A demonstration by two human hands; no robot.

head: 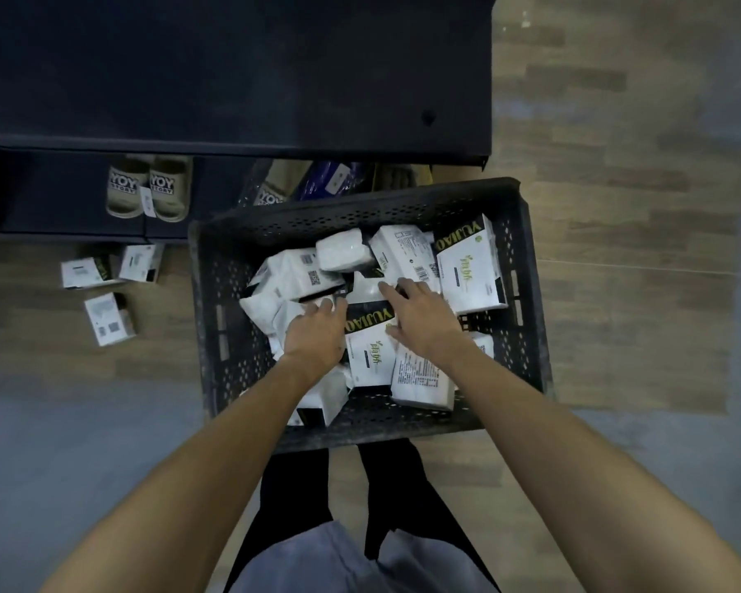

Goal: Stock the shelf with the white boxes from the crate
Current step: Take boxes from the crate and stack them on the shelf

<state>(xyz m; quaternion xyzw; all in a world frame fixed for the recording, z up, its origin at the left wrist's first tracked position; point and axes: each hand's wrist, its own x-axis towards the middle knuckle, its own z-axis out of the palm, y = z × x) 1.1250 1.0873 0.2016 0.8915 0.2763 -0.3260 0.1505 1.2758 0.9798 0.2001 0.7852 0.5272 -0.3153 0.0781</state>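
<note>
While both hands reach into the black perforated crate (527, 267), the left hand (315, 331) and right hand (420, 314), fingers loosely spread, rest on either side of a white box (369, 348) with a black "YUJIAO" band and green script, lying among jumbled similar boxes.

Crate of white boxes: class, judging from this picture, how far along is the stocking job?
Done: nothing shows as shelved; three boxes lie on the floor by the shelf. In hand: the left hand and right hand reach around one box. Left: the crate holds many more.
</note>
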